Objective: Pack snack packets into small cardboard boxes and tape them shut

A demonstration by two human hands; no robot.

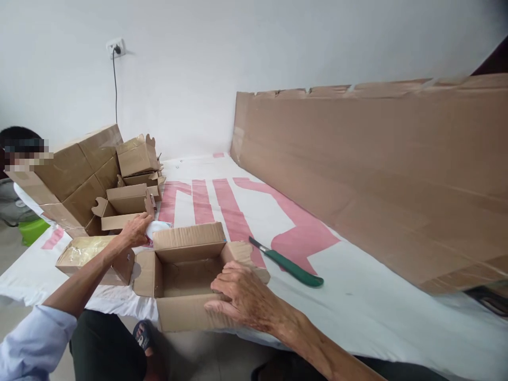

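Pale wall (pixel 178 95) beyond white sheet with pink print (pixel 373 301). Open cardboard box (pixel 188 278) at near edge, centre, flaps outward. Right hand (pixel 248 296) on its near right corner, fingers bent over the edge, thumb against the near flap (pixel 178 316); firmness of grip unclear. Left hand (pixel 137 231) stretched to the left, beside a white item (pixel 157 227); fingers partly curled, hold impossible to tell. Green-handled knife (pixel 296 269) lying right. Seemingly at a steady-and-reach step; next move likely calling for a settled right hand.
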